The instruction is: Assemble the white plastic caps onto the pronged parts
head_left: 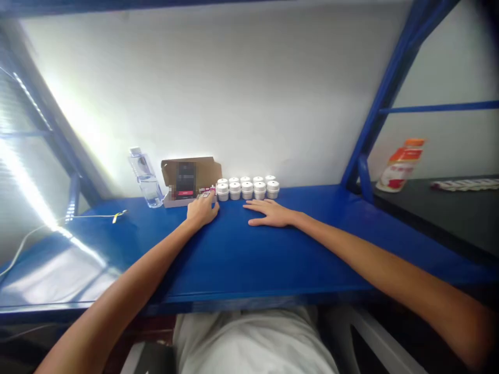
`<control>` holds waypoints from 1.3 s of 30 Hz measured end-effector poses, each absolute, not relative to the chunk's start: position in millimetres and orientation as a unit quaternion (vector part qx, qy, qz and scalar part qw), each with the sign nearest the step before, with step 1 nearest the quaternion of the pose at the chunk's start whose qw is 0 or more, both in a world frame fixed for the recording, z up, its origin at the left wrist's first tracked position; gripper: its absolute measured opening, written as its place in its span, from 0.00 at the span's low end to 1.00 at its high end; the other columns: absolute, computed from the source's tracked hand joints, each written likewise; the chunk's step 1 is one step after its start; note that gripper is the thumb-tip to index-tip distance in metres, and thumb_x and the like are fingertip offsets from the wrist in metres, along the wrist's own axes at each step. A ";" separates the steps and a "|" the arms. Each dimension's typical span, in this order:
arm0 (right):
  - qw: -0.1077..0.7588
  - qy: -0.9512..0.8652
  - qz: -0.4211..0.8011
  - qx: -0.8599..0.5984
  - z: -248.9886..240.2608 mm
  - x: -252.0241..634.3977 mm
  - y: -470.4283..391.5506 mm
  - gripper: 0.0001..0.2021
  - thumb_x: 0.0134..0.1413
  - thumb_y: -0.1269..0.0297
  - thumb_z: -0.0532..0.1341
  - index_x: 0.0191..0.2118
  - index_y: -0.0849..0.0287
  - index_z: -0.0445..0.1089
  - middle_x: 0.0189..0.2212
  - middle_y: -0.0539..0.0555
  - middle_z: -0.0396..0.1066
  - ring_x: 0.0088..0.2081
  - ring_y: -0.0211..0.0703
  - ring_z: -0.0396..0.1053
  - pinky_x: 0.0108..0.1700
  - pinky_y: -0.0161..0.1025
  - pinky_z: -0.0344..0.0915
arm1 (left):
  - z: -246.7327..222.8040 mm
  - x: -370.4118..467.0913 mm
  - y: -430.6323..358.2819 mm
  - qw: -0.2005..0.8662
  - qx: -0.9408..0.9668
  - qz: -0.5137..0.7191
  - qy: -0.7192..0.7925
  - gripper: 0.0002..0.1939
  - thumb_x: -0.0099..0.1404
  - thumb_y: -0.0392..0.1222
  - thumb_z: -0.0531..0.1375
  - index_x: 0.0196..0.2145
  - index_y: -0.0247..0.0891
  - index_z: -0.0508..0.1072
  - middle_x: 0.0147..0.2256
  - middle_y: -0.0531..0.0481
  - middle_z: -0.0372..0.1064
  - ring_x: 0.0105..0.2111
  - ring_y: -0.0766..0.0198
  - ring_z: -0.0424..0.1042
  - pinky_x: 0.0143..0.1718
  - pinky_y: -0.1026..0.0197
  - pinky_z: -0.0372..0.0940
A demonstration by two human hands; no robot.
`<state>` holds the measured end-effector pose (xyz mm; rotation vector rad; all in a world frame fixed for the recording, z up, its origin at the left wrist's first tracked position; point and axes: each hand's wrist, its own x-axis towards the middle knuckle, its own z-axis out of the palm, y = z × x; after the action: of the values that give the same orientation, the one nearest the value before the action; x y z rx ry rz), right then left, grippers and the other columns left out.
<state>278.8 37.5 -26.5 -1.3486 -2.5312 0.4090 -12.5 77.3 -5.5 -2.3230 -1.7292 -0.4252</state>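
My left hand (201,209) reaches over the front edge of an open cardboard box (177,203), thumb apart from the fingers. Its fingertips are at small pink-and-white pieces (206,190) inside the box; whether they touch them I cannot tell, and no held thing shows. A dark phone-like screen (186,177) leans against the raised lid. To the right of the box stand several white round lidded pots (247,191) in two rows. My right hand (268,213) lies flat on the blue table just in front of the pots, fingers spread, holding nothing.
A clear water bottle (146,179) stands left of the box. On the left of the blue table (249,259) lies a white cable (93,216) with a yellow tag. Blue frame posts (380,109) rise at the sides. Beyond the right post, an orange-capped bottle (401,166) stands on a dark surface.
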 end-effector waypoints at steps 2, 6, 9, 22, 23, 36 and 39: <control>0.127 -0.868 0.141 -0.460 -27.0 279.1 37.8 0.40 0.60 0.30 0.55 0.73 0.38 0.52 0.75 0.49 0.46 0.75 0.61 0.42 0.73 0.61 0.35 | -5.8 -12.3 76.4 0.111 -0.787 -0.145 -0.590 0.30 0.73 0.55 0.49 0.69 0.47 0.60 0.53 0.35 0.75 0.51 0.39 0.76 0.48 0.43 0.69; 0.126 -0.868 0.138 -0.459 -27.4 279.6 38.3 0.40 0.60 0.30 0.55 0.73 0.39 0.53 0.75 0.50 0.46 0.75 0.60 0.43 0.73 0.61 0.35 | -6.1 -12.4 75.7 0.117 -0.784 -0.143 -0.592 0.30 0.72 0.54 0.51 0.68 0.47 0.61 0.52 0.36 0.76 0.50 0.39 0.76 0.47 0.44 0.70; 0.131 -0.868 0.139 -0.458 -27.7 279.9 38.8 0.40 0.59 0.31 0.56 0.73 0.38 0.54 0.75 0.49 0.47 0.75 0.61 0.44 0.74 0.60 0.36 | -5.6 -13.1 75.5 0.117 -0.786 -0.144 -0.589 0.29 0.72 0.53 0.51 0.68 0.48 0.62 0.52 0.36 0.76 0.50 0.40 0.76 0.47 0.44 0.70; 0.206 -0.866 0.083 -0.449 -33.4 278.0 40.2 0.35 0.58 0.35 0.61 0.66 0.46 0.68 0.69 0.54 0.61 0.69 0.61 0.58 0.70 0.56 0.52 | -4.5 -20.7 78.1 0.098 -0.790 -0.151 -0.586 0.28 0.71 0.52 0.53 0.67 0.51 0.65 0.56 0.41 0.74 0.53 0.43 0.75 0.51 0.46 0.70; 0.237 -0.855 0.052 -0.458 -32.8 277.0 40.0 0.32 0.59 0.38 0.61 0.63 0.49 0.71 0.68 0.56 0.63 0.68 0.61 0.60 0.69 0.56 0.54 | -3.8 -22.3 78.8 0.090 -0.791 -0.157 -0.584 0.28 0.70 0.52 0.53 0.66 0.51 0.65 0.57 0.42 0.74 0.53 0.44 0.75 0.51 0.47 0.70; 0.250 -0.707 -0.085 -0.656 -26.0 300.0 48.4 0.26 0.60 0.56 0.58 0.63 0.51 0.64 0.66 0.62 0.60 0.61 0.65 0.62 0.59 0.61 0.62 | -2.1 -22.9 74.7 0.045 -0.836 -0.170 -0.519 0.17 0.67 0.45 0.54 0.52 0.42 0.72 0.40 0.45 0.78 0.41 0.52 0.77 0.43 0.56 0.68; 0.231 -0.686 -0.107 -0.682 -19.5 294.4 43.3 0.17 0.60 0.59 0.57 0.52 0.54 0.71 0.56 0.64 0.66 0.50 0.62 0.69 0.50 0.56 0.67 | -3.1 -20.2 72.8 0.040 -0.854 -0.164 -0.492 0.12 0.68 0.45 0.54 0.43 0.43 0.76 0.38 0.46 0.78 0.39 0.53 0.76 0.42 0.56 0.67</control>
<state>294.4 43.3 -19.5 -1.8756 -1.8858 -0.2935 -20.2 72.8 -3.1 -2.6170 -1.5057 -0.5017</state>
